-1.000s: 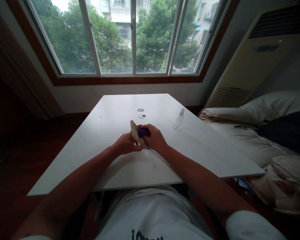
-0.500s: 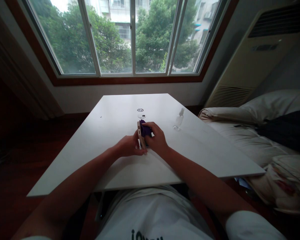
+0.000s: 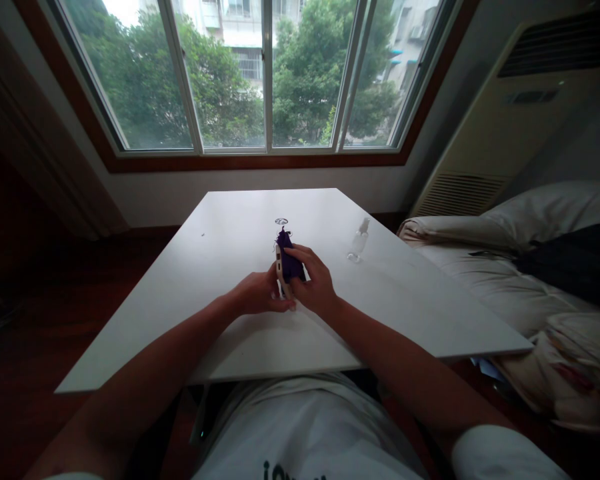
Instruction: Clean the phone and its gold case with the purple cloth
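Note:
Over the middle of the white table (image 3: 190, 280) my left hand (image 3: 255, 293) grips the lower edge of a pale phone (image 3: 280, 270) held up on its side, nearly edge-on to me. My right hand (image 3: 316, 283) presses a purple cloth (image 3: 287, 257) against the phone's right face, its fingers curled round the cloth. The cloth's top corner sticks up above the phone. The two hands touch each other just above the table top.
A small clear spray bottle (image 3: 357, 241) stands on the table to the right of my hands. A small round object (image 3: 281, 221) lies beyond them. Bedding and a dark garment (image 3: 570, 260) lie to the right, and a standing air conditioner (image 3: 510, 113) is by the window.
The phone has turned from a slanted, face-showing pose to nearly edge-on. The purple cloth has slid up its side and now covers the nearer round object on the table.

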### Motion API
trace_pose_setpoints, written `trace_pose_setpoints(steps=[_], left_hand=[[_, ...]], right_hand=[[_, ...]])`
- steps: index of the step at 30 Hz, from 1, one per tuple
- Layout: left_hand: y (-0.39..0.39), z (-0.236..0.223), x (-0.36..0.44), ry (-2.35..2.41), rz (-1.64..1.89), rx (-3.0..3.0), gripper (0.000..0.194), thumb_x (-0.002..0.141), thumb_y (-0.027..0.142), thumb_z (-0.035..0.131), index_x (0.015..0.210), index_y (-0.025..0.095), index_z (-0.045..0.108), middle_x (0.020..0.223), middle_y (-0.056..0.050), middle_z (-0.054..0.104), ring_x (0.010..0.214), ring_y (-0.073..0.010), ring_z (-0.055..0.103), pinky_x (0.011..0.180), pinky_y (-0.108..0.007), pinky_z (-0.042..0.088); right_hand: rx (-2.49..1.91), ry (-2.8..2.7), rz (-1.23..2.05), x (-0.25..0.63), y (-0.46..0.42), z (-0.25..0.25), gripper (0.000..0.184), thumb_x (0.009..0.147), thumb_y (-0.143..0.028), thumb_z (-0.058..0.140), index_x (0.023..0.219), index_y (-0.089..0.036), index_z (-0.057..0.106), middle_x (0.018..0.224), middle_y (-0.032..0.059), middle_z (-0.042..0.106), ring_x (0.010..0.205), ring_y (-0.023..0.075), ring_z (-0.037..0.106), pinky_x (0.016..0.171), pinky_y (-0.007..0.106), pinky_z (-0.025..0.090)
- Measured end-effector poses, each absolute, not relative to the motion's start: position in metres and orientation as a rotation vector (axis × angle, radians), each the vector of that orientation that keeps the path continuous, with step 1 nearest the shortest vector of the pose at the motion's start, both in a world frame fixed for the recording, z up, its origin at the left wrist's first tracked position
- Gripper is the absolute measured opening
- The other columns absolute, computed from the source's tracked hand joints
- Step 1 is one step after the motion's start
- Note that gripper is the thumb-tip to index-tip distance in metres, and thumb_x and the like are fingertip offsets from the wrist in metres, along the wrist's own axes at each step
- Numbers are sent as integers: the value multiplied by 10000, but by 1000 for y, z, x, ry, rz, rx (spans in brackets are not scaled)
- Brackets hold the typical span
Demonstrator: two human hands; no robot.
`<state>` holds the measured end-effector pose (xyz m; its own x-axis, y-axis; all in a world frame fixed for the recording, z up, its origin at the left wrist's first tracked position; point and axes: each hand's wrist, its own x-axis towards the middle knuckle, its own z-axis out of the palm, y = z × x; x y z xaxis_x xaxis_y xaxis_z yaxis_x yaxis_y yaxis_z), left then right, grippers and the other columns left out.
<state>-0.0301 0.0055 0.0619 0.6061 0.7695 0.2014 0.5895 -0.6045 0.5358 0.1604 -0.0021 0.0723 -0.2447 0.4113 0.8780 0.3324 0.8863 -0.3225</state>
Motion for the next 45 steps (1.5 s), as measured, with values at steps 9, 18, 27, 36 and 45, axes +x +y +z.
trace_pose_setpoints(steps=[9, 18, 27, 36, 45], left_hand=[[3, 67, -27, 1090, 576, 2404, 464, 729, 529, 798, 1076, 238, 696, 808, -2, 734, 718, -189, 698, 676, -252, 495], [7, 57, -26, 1085, 606, 2429, 510, 711, 540, 802, 1071, 210, 655, 805, -15, 725, 702, -208, 683, 645, -277, 486], [1, 72, -28, 1055, 562, 2410, 724, 740, 531, 778, 1331, 212, 511, 855, -5, 737, 718, -214, 707, 713, -301, 507], [-2, 75, -28, 1032, 533, 2442, 835, 699, 551, 805, 1388, 223, 468, 889, -4, 737, 736, -211, 707, 725, -294, 509], [0, 73, -28, 1061, 504, 2454, 796, 710, 579, 781, 1332, 193, 468, 882, -16, 735, 774, -236, 704, 727, -308, 497]], right_hand=[[-522, -1861, 67, 168, -1, 77, 470, 900, -155, 443, 1340, -265, 565, 1368, 92, 603, 1259, 256, 597, 1043, 458, 533], [-281, -2000, -7, 169, -5, 89, 449, 934, -173, 470, 1353, -311, 555, 1355, 62, 637, 1334, 266, 554, 1097, 533, 496], [-462, -1926, -5, 175, 4, 84, 456, 916, -126, 451, 1309, -301, 601, 1366, 54, 627, 1338, 256, 548, 1112, 525, 483], [-456, -1891, -48, 180, 10, 84, 507, 908, -76, 412, 1332, -260, 621, 1366, 83, 622, 1290, 259, 581, 1085, 515, 507], [-294, -1952, -123, 174, -2, 89, 443, 951, -142, 483, 1349, -284, 616, 1319, 73, 667, 1276, 276, 600, 1024, 517, 555]])
